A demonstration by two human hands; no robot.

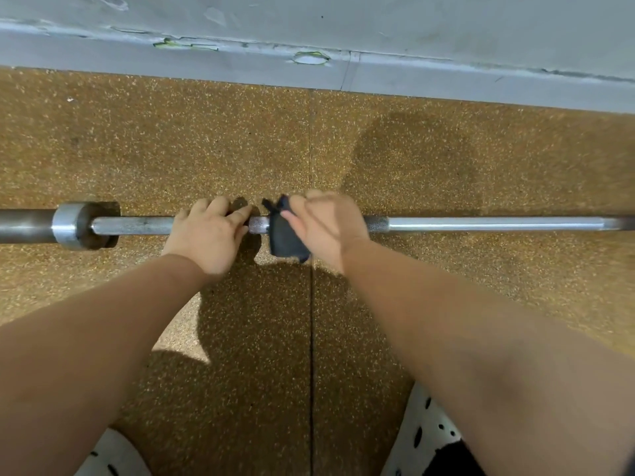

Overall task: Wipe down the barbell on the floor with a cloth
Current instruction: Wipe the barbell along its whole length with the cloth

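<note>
L hand [209,231]: fingers curled over bar [481,224], gripping it.
R hand [326,225]: blurred, grips dark cloth [283,231] wrapped on bar.
Bar: on floor [171,149], under both hands.

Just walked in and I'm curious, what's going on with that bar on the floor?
A person is wiping a barbell that lies on the speckled floor beside the wall. Their left hand holds the shaft near the collar, while the right hand, blurred, grips a dark cloth draped over the shaft just beside it.
</note>
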